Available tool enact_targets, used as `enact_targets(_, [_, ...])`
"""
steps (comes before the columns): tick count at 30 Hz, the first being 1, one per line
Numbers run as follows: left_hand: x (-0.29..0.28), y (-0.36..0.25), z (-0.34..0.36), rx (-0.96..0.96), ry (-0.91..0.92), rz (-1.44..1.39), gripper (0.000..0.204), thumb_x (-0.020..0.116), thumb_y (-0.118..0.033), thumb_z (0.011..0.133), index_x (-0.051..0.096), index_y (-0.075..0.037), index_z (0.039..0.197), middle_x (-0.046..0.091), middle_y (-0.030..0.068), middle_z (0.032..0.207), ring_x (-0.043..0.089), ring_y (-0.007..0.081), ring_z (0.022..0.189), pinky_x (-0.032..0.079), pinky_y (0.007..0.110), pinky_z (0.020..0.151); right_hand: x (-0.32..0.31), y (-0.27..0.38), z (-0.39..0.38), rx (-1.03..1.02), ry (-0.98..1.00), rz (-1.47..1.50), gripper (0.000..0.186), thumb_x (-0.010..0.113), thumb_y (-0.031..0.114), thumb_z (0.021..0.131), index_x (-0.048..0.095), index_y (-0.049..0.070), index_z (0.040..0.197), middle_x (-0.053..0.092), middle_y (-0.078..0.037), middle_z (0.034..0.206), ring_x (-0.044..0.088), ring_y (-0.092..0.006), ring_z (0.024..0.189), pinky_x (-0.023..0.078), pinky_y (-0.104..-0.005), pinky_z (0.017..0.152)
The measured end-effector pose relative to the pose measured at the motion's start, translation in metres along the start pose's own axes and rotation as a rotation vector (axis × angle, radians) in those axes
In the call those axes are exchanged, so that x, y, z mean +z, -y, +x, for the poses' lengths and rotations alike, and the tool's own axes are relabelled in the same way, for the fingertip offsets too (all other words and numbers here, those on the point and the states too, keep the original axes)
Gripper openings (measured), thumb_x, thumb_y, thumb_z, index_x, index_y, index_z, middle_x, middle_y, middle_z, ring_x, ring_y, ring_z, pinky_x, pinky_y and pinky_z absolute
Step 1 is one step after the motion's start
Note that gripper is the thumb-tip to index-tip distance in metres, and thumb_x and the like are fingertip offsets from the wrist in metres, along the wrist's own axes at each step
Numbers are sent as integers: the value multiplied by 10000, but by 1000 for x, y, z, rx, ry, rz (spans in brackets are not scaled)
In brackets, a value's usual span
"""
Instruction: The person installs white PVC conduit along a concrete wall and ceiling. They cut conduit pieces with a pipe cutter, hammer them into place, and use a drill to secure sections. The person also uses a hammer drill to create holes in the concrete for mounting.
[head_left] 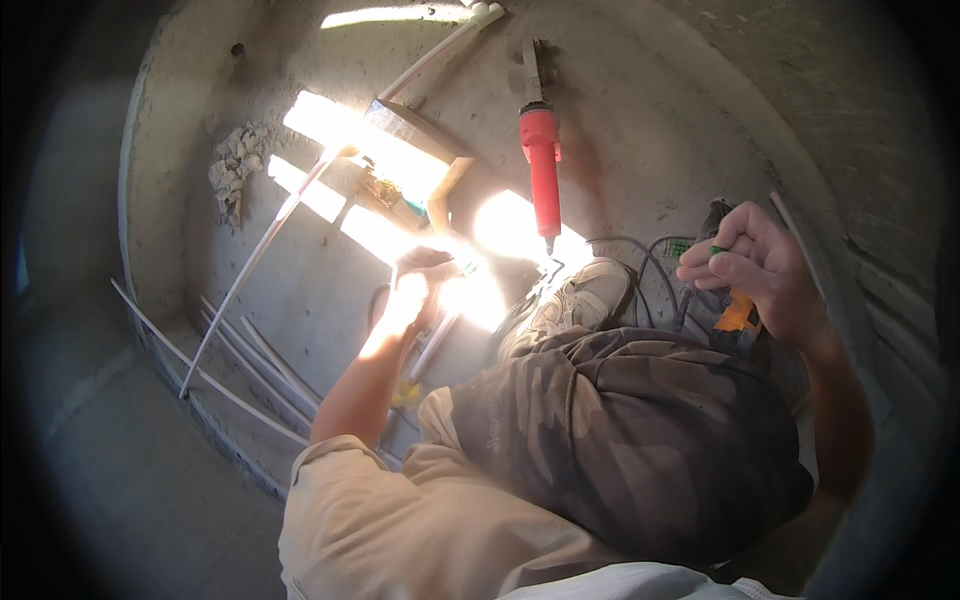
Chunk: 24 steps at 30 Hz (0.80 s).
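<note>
My left hand [420,280] reaches low into bright sunlight, its fingers closed near a thin white tube [435,343]; glare hides what they hold. My right hand [745,260] is raised at the right, fingertips pinched on a small green object [716,250]. Below it are an orange item [738,312] and dark cables [650,285]. A red tool [543,175] with a narrow dark tip lies on the concrete between my hands, just beyond my shoe [570,310].
A wooden block [410,130] lies beyond my left hand, with white tubes [240,265] around it. Rubble [235,170] sits at the left, by a raised concrete edge [135,200]. A curving concrete wall [845,130] bounds the right side.
</note>
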<state>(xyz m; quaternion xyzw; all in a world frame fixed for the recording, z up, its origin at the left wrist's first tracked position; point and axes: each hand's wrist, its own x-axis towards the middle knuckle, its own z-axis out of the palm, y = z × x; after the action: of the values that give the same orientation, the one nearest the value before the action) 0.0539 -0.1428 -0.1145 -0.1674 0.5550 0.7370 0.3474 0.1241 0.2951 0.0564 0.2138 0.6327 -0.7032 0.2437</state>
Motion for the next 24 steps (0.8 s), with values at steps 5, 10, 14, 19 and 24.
enact_targets(5, [-54,64,30,241,-243,612,169,693,64,863,718,51,1029,715,84,843,641,141,712,520,279,698,-66,-41,-41,67,-223,-78,106,664,58,966,579,27,1021,715,-95,925,689,-127,815,548,-280,771])
enact_targets(10, [-82,48,24,586,-389,1230,241,626,37,839,676,4,1072,646,96,890,607,162,670,495,303,646,-121,-94,-121,143,-477,-312,83,681,97,921,632,50,970,578,14,771,577,-89,701,467,-255,670])
enact_targets(14, [-135,-23,74,848,-783,1485,335,687,-4,851,685,-28,1186,652,155,1066,664,323,922,553,416,818,-143,-144,-191,313,-676,-205,144,618,169,1000,637,45,1071,553,17,830,549,-87,750,458,-272,707])
enact_targets(19, [-178,-51,156,573,-234,1949,189,603,-200,987,695,-46,1049,662,136,981,674,236,928,550,366,797,-123,-226,-249,237,-774,-100,331,584,282,1058,665,13,1234,601,-3,895,561,-117,816,476,-307,739])
enact_targets(24, [-156,-71,154,779,-142,1930,231,560,-218,1005,718,-49,996,693,114,819,679,219,777,543,380,664,-108,-333,-287,208,-1064,314,300,585,248,1067,661,1,1218,714,-79,1002,683,-157,894,555,-341,795])
